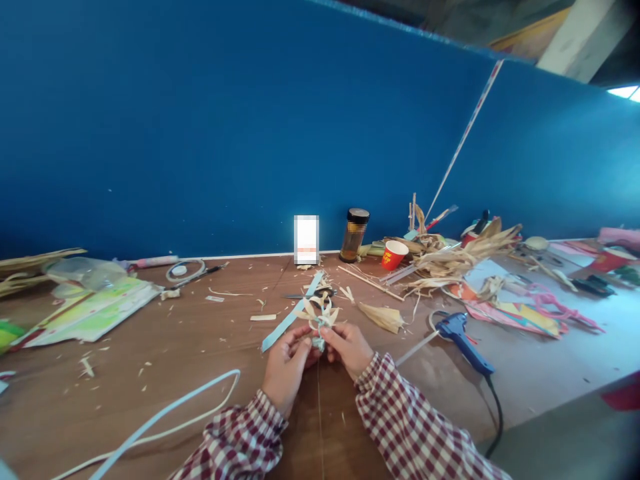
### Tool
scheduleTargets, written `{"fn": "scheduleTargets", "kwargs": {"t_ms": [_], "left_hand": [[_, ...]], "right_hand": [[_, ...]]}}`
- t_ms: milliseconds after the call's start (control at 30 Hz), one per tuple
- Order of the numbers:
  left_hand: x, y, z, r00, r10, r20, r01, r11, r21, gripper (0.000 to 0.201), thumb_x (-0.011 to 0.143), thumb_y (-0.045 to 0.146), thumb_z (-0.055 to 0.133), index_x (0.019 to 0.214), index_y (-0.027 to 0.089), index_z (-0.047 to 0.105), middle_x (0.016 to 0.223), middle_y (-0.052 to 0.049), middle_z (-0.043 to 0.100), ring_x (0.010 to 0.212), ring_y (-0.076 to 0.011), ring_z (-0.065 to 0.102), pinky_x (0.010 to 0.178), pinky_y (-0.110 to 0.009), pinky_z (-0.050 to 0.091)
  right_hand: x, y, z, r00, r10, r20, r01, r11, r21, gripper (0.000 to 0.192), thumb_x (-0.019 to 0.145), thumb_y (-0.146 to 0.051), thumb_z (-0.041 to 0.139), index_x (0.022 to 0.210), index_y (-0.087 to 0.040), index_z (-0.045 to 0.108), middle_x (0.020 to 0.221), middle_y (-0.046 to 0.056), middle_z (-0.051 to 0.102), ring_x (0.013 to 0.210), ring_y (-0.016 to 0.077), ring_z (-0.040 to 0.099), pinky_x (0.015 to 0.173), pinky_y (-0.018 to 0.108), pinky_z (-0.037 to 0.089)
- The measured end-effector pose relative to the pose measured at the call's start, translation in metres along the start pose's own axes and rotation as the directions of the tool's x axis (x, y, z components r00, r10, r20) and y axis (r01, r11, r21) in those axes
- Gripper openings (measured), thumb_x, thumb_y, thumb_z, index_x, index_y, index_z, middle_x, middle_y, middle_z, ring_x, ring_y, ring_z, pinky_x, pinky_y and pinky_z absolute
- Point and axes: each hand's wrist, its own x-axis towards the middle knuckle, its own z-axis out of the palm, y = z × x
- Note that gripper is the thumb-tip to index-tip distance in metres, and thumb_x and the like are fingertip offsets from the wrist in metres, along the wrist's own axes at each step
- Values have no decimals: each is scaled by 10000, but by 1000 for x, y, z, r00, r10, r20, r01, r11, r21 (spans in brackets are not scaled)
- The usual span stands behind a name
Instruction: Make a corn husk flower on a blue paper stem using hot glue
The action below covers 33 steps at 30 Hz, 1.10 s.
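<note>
Husk flower (320, 319), its pale petals already fanned out, sat pinched between the left hand (287, 360) and right hand (349, 347), both closed on its wrapped stem just above the bench (200, 373). A loose blue strip (290, 320) trailed leftward; the binding looked unfinished. A glue gun (463, 337) lay to the right.

Both arms wear long sleeves of a red-and-white checked shirt, cuffs ending at the wrists. The left hand (286, 363) and right hand (349, 347) are bare, with no gloves, rings or watch showing.
</note>
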Motion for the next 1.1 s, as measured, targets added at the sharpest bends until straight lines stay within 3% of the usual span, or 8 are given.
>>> {"fn": "scheduleTargets", "kwargs": {"t_ms": [333,700,833,967,1100], "left_hand": [[6,-2,-6,994,-97,-40,97,995,-3,373,450,301,831,696,123,615,550,-15,659,481,-103,600,522,-213,530],[1,-3,2,989,-136,-51,130,986,-104,331,441,275,832,587,119,581,463,10,603,440,-90,562,499,-223,532],[0,0,1,985,-172,6,170,973,-157,305,447,245,832,562,116,581,469,3,604,442,-84,558,513,-219,534],[-1,1,0,979,-191,67,199,966,-166,244,526,210,803,585,112,587,486,0,603,455,-81,563,550,-229,545],[-3,1,0,980,-197,21,197,968,-156,154,673,158,711,786,112,616,556,-6,625,474,-82,582,562,-243,551]], "right_hand": [[-6,-3,1,999,-45,25,47,996,-71,367,734,-487,585,655,-132,635,477,-41,477,404,60,421,398,184,334],[-5,0,6,999,-49,7,49,998,44,342,721,-466,613,744,-127,653,538,-27,532,450,61,426,438,191,354],[-5,2,6,997,-75,25,75,997,30,331,734,-454,608,743,-126,654,545,-17,557,450,63,436,434,192,351],[-4,2,5,997,-50,59,48,998,43,338,728,-459,612,664,-128,634,487,-31,523,414,56,422,407,186,334],[-3,3,3,999,-6,38,1,991,132,339,708,-466,630,698,-128,647,488,-43,492,416,48,407,399,173,335]]}}
